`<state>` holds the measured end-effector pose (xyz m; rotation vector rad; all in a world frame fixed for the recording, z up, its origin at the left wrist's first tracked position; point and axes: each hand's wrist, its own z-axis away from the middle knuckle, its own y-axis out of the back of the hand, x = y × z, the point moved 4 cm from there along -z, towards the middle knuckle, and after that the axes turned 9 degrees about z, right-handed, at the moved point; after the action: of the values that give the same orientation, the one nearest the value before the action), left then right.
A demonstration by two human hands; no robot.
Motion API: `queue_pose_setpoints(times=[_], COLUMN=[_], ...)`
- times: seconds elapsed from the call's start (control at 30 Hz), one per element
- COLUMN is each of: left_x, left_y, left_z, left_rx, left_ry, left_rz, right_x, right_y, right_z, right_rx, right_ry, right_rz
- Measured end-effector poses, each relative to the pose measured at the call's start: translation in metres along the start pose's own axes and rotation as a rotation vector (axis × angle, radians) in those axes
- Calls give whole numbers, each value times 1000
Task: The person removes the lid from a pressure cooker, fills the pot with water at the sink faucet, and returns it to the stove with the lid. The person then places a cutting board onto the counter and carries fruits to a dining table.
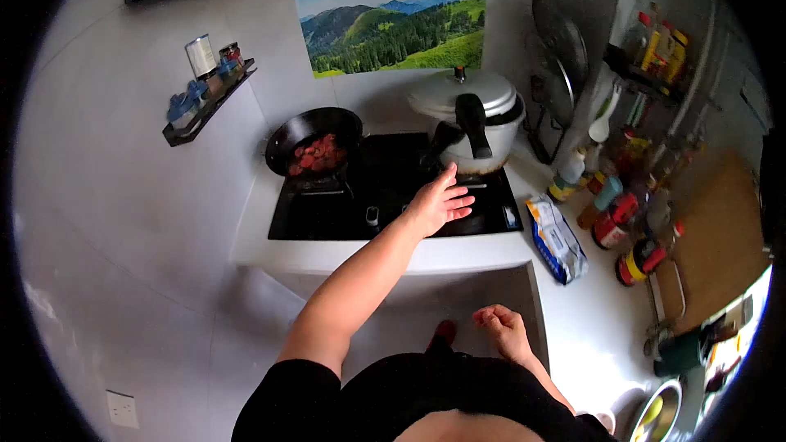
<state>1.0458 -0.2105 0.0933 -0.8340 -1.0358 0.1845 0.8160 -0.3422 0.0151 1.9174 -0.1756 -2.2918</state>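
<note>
My left hand [442, 205] reaches over the front of the black gas stove [385, 209], its fingers spread and nothing in them. Just beyond the fingertips stands a silver pressure cooker [483, 139] with a black handle pointing towards me; whether I touch it I cannot tell. To the left, a black wok [311, 127] holds reddish-brown pieces of food [318, 155] and sits on the left burner. My right hand [503, 331] hangs low near my waist, with its fingers curled in and no object showing in them.
A blue and white packet [557, 237] lies right of the stove. Several sauce bottles [614, 217] crowd the right counter, near a cutting board [716, 229]. Pan lids [557, 74] lean behind. A metal bowl [659, 413] is at bottom right; a small shelf [209, 106] hangs left.
</note>
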Motion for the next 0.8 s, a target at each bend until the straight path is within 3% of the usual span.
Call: queue_pose_setpoints(times=[0.13, 0.2, 0.47, 0.8], left_x=[6, 20, 17, 15], left_y=[0, -17, -44, -56], left_z=[-61, -77, -104, -104], left_rx=[26, -151, -31, -17], left_ry=[39, 40, 35, 15], left_rz=[205, 241, 449, 315], right_x=[-9, -25, -37, -38], right_y=[48, 66, 84, 69], right_z=[-65, -96, -169, -190], right_rx=[8, -40, -104, -72], right_ry=[126, 114, 121, 82], right_rz=[-62, 0, -47, -56])
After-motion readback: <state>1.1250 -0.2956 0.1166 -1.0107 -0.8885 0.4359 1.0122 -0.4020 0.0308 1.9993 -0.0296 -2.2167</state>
